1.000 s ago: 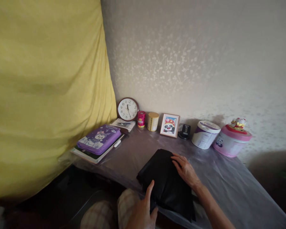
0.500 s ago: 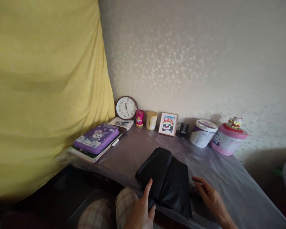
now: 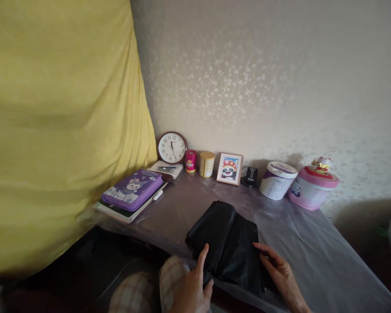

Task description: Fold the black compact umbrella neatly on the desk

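A folded piece of black, slightly shiny material [image 3: 226, 243] lies at the front of the table, with a crease running down its middle. My left hand [image 3: 195, 282] is at its lower left edge, thumb and a finger spread apart and touching the material; the other fingers are hidden. At the right edge, my right hand [image 3: 278, 269] touches the black material with bent fingers. Whether those fingertips grip the edge is hard to make out.
Along the wall stand a clock [image 3: 172, 148], a pink can [image 3: 190, 161], a yellow-lidded can [image 3: 207, 164], a panda picture frame [image 3: 230, 168], a black device [image 3: 250, 177] and two tubs [image 3: 278, 181]. A purple case [image 3: 132, 189] lies on books at the left.
My right hand has moved left, from just beside the black material onto its right edge. My left hand stays in nearly the same place.
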Motion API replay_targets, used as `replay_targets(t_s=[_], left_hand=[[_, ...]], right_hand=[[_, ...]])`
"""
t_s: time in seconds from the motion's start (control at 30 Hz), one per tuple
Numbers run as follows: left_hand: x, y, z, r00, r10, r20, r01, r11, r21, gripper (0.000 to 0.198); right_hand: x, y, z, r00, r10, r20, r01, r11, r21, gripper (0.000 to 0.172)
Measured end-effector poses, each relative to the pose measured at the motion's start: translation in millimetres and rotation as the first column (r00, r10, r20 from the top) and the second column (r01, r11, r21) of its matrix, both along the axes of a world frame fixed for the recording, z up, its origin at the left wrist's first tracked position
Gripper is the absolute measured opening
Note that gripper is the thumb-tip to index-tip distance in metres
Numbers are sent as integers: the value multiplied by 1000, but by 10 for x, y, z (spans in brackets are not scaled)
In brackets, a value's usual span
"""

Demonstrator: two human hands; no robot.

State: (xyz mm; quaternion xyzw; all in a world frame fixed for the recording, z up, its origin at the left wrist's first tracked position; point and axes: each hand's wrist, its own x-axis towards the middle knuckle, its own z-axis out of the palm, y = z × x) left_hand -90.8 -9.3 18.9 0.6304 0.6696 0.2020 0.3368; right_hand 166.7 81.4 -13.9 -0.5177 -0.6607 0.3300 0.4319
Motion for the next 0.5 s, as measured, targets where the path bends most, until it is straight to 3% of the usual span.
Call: replay_targets(t_s=[0.2, 0.5], left_hand=[[-9, 19, 3, 998, -34, -47, 31, 998, -59, 76], [9, 71, 36, 992, -29, -123, 14, 992, -123, 77]], right_hand=[[1, -35, 43, 1000, 18, 25, -18, 1000, 1, 36], [23, -37, 107, 955, -43, 293, -43, 959, 279, 29]])
